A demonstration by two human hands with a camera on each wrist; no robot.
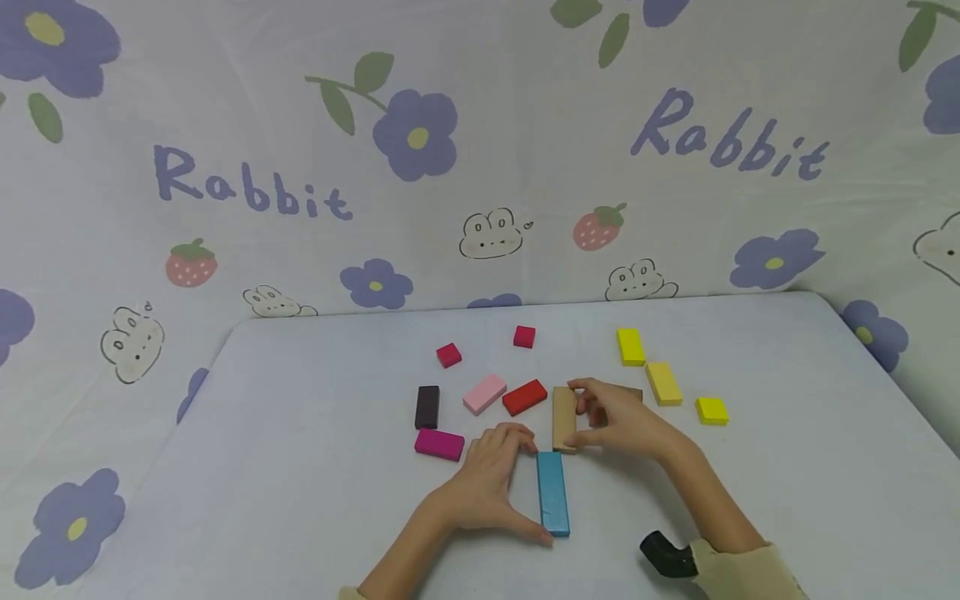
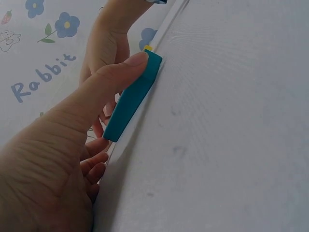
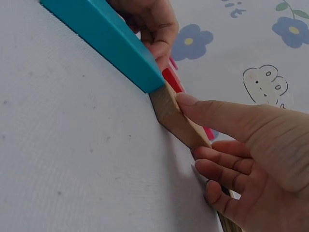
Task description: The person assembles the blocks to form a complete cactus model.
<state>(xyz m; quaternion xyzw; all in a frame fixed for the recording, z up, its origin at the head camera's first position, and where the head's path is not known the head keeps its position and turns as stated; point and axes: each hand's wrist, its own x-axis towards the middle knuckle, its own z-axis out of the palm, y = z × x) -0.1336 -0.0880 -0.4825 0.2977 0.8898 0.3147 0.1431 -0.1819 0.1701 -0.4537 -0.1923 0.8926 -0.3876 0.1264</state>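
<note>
A blue block (image 1: 553, 494) lies flat on the white table, its long side pointing away from me. My left hand (image 1: 489, 479) pinches it lengthwise, thumb at the near end and fingertips at the far end. Just beyond it a tan wooden block (image 1: 564, 417) lies with its near end close against the blue one. At its two ends my right hand (image 1: 622, 417) holds this tan block between thumb and fingers. A brown block (image 1: 634, 394) is partly hidden behind the right hand. In the right wrist view, the tan block (image 3: 178, 118) meets the blue block (image 3: 108, 43) end to end.
Pink (image 1: 484, 393), red (image 1: 524, 397), black (image 1: 427, 407) and magenta (image 1: 439, 444) blocks lie left of the tan one. Two small red blocks (image 1: 449, 355) sit farther back. Several yellow blocks (image 1: 663, 383) lie at right. A black curved object (image 1: 667, 556) juts from the right sleeve.
</note>
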